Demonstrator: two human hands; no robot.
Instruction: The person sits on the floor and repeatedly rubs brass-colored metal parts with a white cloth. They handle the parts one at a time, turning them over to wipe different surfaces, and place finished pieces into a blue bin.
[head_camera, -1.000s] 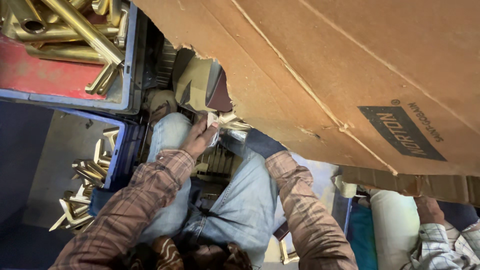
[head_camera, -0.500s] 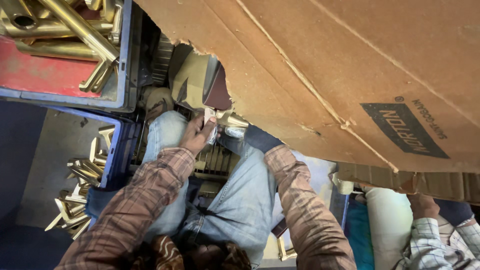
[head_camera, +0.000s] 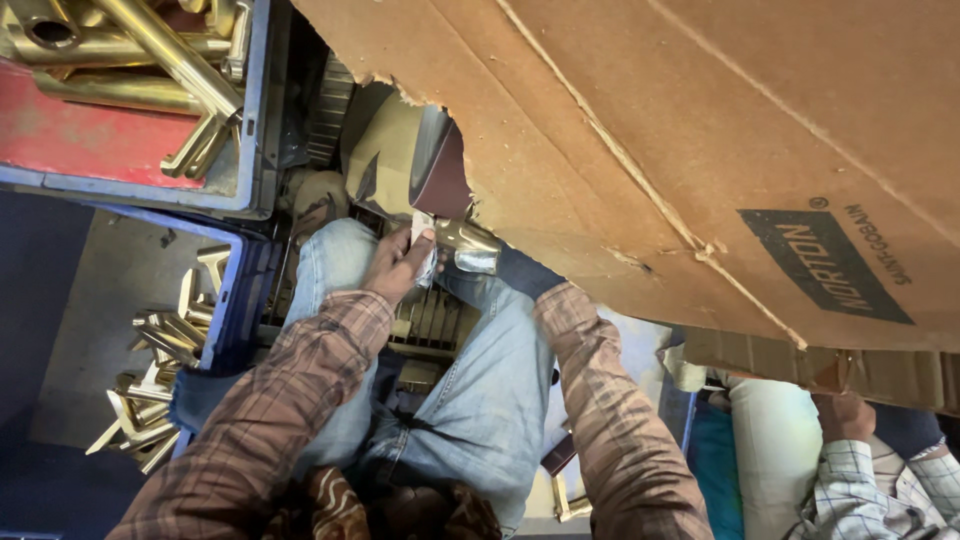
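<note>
Head view looks down at seated person in plaid sleeves and jeans. Left hand (head_camera: 400, 265), centre of frame, fingers closed around small shiny brass fitting (head_camera: 462, 240), pressing it toward brown sanding belt (head_camera: 440, 170) just above. Right hand hidden beneath large cardboard sheet (head_camera: 700, 150) filling upper right; grip cannot be told. Blue crate (head_camera: 255, 120) at upper left holds long brass parts (head_camera: 170, 55). Second blue crate (head_camera: 235, 300) at left holds smaller brass pieces (head_camera: 160, 370). Another person's hand (head_camera: 845, 415) at lower right.
</note>
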